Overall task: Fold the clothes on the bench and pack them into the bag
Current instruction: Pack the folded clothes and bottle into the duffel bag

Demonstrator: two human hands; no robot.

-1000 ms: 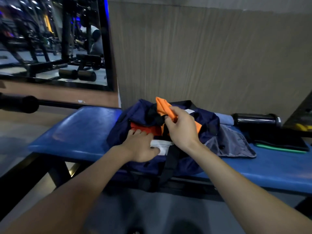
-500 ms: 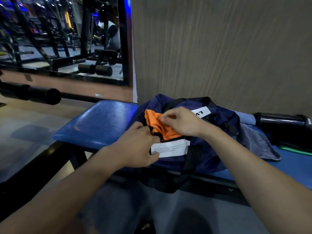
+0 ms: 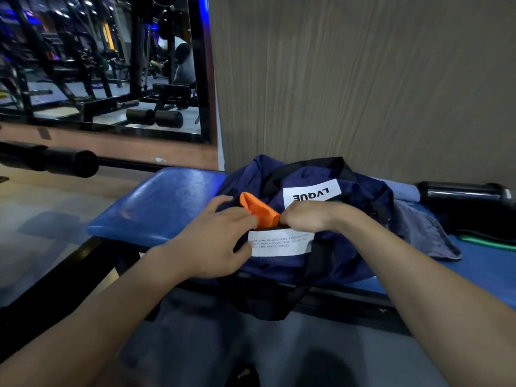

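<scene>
— Orange cloth (image 3: 258,209) sits lower in the bag (image 3: 304,263) than a second ago, when we held it up above the opening. Only a small hump of it shows now.

— Agreed. Our right hand (image 3: 305,217) is curled shut on its right end, knuckles down at the bag's mouth. Our left hand (image 3: 215,241) lies with fingers loosely spread against the cloth's left side and the near rim; whether it grips anything we cannot tell.

— So this garment is nearly packed; we judge one more push seats it.

— Yes, but the job isn't finished. A grey garment (image 3: 427,236) lies loose on the blue counter (image 3: 164,202), just right of the bag and touching it, apparently unfolded.

— And the dark bottle (image 3: 463,191) far right?

— Not clothing; we leave it.
</scene>
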